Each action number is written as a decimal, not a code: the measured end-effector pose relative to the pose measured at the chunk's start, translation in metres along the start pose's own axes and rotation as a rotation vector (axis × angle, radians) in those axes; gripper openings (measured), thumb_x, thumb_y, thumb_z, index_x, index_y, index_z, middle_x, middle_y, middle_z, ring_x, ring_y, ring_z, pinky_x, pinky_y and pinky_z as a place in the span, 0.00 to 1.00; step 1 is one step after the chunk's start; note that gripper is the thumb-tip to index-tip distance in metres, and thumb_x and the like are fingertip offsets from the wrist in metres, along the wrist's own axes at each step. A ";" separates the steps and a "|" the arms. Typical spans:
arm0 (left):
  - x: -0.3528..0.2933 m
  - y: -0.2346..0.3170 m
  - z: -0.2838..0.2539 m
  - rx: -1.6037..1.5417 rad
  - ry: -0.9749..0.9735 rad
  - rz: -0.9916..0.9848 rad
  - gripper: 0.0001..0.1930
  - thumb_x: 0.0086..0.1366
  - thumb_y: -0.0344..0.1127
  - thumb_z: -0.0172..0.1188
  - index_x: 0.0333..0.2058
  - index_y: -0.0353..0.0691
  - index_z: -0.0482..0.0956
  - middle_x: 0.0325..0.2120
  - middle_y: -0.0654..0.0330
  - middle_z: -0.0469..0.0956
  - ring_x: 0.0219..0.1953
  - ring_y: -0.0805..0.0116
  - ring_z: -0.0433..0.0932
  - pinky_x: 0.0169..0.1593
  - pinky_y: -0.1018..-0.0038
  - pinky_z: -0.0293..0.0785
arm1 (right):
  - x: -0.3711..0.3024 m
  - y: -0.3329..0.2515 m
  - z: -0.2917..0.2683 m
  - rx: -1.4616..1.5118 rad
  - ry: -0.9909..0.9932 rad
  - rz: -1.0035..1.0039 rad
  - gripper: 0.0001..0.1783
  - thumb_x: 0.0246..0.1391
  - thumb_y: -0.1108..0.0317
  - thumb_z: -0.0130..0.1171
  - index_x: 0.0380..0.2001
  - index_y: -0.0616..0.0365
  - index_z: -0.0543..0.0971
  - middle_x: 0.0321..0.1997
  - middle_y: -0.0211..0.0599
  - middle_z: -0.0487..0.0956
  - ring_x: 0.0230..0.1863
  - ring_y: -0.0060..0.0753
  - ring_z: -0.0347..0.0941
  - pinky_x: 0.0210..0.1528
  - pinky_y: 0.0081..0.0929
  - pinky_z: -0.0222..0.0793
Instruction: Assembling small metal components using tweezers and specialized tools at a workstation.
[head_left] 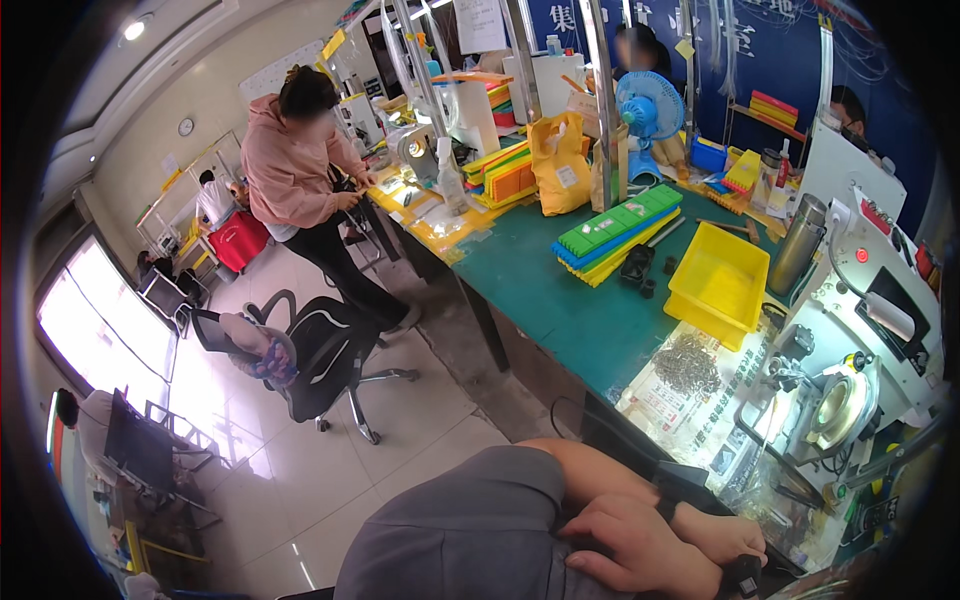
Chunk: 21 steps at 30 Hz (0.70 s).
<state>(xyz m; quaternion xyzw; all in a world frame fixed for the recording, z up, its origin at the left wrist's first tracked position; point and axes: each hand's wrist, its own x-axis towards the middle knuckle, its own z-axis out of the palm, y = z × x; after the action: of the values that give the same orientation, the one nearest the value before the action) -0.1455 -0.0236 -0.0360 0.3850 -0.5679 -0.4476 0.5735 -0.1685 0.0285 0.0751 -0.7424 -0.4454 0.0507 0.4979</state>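
Observation:
Low in the view, my right hand [628, 542] lies against the grey cloth [455, 520] of my clothing and the bare skin beside it. Its fingers are a little bent and apart, and I see nothing held in them. A black watch [741, 577] sits on that wrist. Just past it, partly covered, is my left hand [722, 536] by the bench's near edge; its fingers are mostly hidden. Closest to the hands on the bench are a printed sheet [655, 405] bearing a pile of small metal parts [688, 368] and a machine with a round metal ring [838, 408].
A yellow bin [718, 285], stacked green, blue and yellow trays [620, 222], a steel flask [798, 240] and a blue fan [650, 108] stand on the green bench [520, 280]. To the left are an office chair [320, 360] and a standing person in pink [290, 170].

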 end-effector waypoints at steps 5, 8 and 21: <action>-0.002 0.000 0.002 0.001 0.000 -0.004 0.24 0.72 0.42 0.55 0.23 0.26 0.68 0.13 0.59 0.60 0.20 0.75 0.58 0.26 0.66 0.59 | -0.001 -0.001 0.002 -0.002 0.000 -0.006 0.16 0.58 0.57 0.66 0.43 0.57 0.81 0.37 0.40 0.79 0.41 0.45 0.77 0.44 0.37 0.72; -0.001 -0.001 0.003 0.000 -0.002 -0.008 0.24 0.72 0.43 0.55 0.23 0.26 0.68 0.13 0.59 0.60 0.20 0.75 0.58 0.26 0.66 0.59 | -0.003 0.002 0.003 -0.011 -0.014 -0.008 0.16 0.58 0.57 0.66 0.43 0.57 0.81 0.37 0.40 0.79 0.40 0.45 0.77 0.44 0.37 0.72; 0.002 -0.003 0.003 0.001 -0.015 -0.013 0.24 0.72 0.43 0.55 0.23 0.26 0.68 0.13 0.59 0.59 0.20 0.75 0.58 0.26 0.65 0.58 | -0.005 0.003 0.003 -0.027 -0.015 -0.008 0.16 0.58 0.57 0.65 0.42 0.57 0.81 0.37 0.40 0.79 0.40 0.45 0.77 0.44 0.37 0.72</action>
<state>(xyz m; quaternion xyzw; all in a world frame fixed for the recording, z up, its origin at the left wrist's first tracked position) -0.1489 -0.0259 -0.0378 0.3855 -0.5699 -0.4541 0.5661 -0.1711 0.0272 0.0691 -0.7469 -0.4525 0.0484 0.4847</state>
